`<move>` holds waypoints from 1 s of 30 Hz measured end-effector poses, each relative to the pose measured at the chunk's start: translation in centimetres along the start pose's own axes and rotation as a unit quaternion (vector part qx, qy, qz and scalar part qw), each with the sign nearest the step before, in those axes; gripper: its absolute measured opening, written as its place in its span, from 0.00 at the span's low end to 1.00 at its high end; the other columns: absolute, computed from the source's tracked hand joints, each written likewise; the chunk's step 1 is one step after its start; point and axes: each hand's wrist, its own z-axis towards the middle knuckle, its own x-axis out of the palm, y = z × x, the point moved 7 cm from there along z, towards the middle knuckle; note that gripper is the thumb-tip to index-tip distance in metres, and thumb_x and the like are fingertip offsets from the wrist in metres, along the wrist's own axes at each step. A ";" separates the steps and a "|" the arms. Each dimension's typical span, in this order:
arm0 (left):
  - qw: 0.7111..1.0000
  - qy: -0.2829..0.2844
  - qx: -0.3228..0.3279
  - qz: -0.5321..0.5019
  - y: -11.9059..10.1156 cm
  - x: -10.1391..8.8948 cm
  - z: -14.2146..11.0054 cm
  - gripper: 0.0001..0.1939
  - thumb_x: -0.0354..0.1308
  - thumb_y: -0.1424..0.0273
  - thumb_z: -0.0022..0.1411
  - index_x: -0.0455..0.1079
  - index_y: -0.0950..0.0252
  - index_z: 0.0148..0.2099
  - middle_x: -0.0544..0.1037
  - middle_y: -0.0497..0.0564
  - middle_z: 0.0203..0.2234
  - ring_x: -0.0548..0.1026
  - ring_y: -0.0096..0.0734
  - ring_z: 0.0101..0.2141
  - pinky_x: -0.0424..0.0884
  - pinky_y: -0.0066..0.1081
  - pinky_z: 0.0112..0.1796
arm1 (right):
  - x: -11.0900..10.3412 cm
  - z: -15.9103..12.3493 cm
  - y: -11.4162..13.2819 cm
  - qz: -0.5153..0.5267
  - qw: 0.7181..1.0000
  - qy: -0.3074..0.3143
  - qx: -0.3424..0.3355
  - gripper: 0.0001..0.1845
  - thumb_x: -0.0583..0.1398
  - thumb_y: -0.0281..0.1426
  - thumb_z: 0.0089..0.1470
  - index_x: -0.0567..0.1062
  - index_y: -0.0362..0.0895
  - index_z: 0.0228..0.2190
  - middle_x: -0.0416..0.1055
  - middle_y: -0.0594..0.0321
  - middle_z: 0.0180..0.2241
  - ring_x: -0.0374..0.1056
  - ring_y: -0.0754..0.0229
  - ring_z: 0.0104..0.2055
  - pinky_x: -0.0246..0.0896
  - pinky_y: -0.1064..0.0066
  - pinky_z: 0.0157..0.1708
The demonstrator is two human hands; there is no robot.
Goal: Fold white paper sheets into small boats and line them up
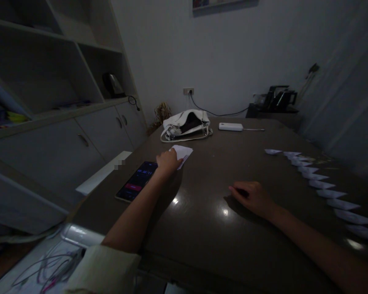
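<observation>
Room and counter: dim room with a pale wall [230, 61]; glossy dark brown counter [208, 228] carries the items, with bright glare spots on its near part.
Paper stack: flat white paper sheets [185, 151] lie left of centre, just in front of the open white handbag [187, 122].
Left hand: rests on the near-left part of the sheets [168, 162], fingers bent down and thumb at the edge; whether a sheet is pinched cannot be told.
Right hand: lies on the counter [253, 197], loosely curled, gap between thumb and fingers; nothing visible in it.
Handling: thin sheets probably cling together; a light pinch at one edge, with the rest kept flat, should part one without creasing.
Obstruction: black-screened phone with a lit timer [138, 179] lies beneath the line of the left forearm; a low elbow could nudge it.
Folded row: small pointed white paper shapes [322, 184] run along the right side, near the right forearm; a sideways sweep could disturb them.
Far side: white oblong device [230, 127] with a short pale cable [254, 130], well apart from both hands.
</observation>
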 end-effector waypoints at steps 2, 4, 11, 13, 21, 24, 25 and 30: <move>1.000 -0.004 0.004 -0.001 -0.2 -0.1 -0.1 0.24 0.53 0.56 0.59 0.63 0.68 0.50 0.74 0.65 0.44 0.71 0.53 0.47 0.66 0.46 0.44 | 0.0 0.0 0.0 0.002 1.000 -0.003 -0.002 0.19 0.51 0.35 0.59 0.63 0.43 0.18 0.59 0.67 0.16 0.56 0.66 0.18 0.48 0.73 0.22; 1.000 -0.011 0.010 -0.003 -0.3 -0.2 -0.2 0.23 0.53 0.56 0.59 0.63 0.68 0.50 0.73 0.65 0.44 0.70 0.53 0.47 0.66 0.45 0.44 | 0.0 0.0 0.0 0.006 1.000 -0.001 -0.001 0.19 0.52 0.35 0.59 0.64 0.43 0.18 0.59 0.67 0.16 0.56 0.66 0.18 0.48 0.73 0.22; 0.995 -0.063 0.073 -0.035 -2.1 -0.6 -0.7 0.24 0.52 0.59 0.61 0.60 0.67 0.54 0.73 0.62 0.46 0.70 0.49 0.47 0.65 0.42 0.45 | 0.0 0.0 0.1 0.010 1.000 0.002 0.005 0.18 0.51 0.34 0.59 0.64 0.43 0.18 0.58 0.67 0.16 0.56 0.66 0.18 0.47 0.73 0.23; 0.982 -0.097 0.142 -0.075 -3.8 -0.7 -1.4 0.23 0.51 0.60 0.62 0.59 0.67 0.55 0.72 0.61 0.47 0.69 0.47 0.48 0.65 0.40 0.46 | -0.1 0.0 0.3 0.014 1.000 -0.001 0.001 0.18 0.51 0.34 0.58 0.63 0.43 0.18 0.58 0.67 0.17 0.55 0.66 0.19 0.47 0.73 0.22; 0.908 -0.039 0.389 -0.150 -11.2 1.6 -6.2 0.25 0.51 0.55 0.61 0.60 0.65 0.54 0.72 0.59 0.46 0.71 0.43 0.44 0.67 0.37 0.43 | -2.8 0.4 -1.7 0.228 0.956 -0.116 0.144 0.20 0.53 0.41 0.58 0.68 0.42 0.20 0.64 0.65 0.18 0.61 0.64 0.21 0.53 0.74 0.22; 0.900 -0.021 0.408 -0.150 -12.1 1.9 -7.1 0.22 0.49 0.55 0.62 0.62 0.65 0.50 0.73 0.59 0.43 0.72 0.42 0.41 0.67 0.38 0.41 | -4.7 0.4 -1.9 0.373 0.886 -0.195 0.194 0.21 0.54 0.44 0.57 0.69 0.42 0.21 0.66 0.64 0.19 0.62 0.64 0.20 0.55 0.75 0.20; 0.900 -0.019 0.408 -0.150 -12.2 1.9 -7.2 0.21 0.49 0.55 0.62 0.63 0.65 0.49 0.74 0.58 0.41 0.72 0.42 0.40 0.68 0.38 0.41 | -5.4 0.4 -1.2 0.413 0.865 -0.207 0.194 0.22 0.54 0.44 0.57 0.70 0.42 0.20 0.67 0.63 0.19 0.63 0.64 0.21 0.56 0.75 0.21; 0.897 -0.017 0.415 -0.152 -12.5 1.4 -7.7 0.18 0.49 0.56 0.62 0.64 0.65 0.44 0.74 0.57 0.38 0.72 0.41 0.39 0.67 0.38 0.40 | -9.0 -0.7 7.4 0.539 0.835 -0.078 0.075 0.25 0.48 0.43 0.61 0.73 0.43 0.21 0.73 0.59 0.25 0.70 0.57 0.31 0.65 0.66 0.32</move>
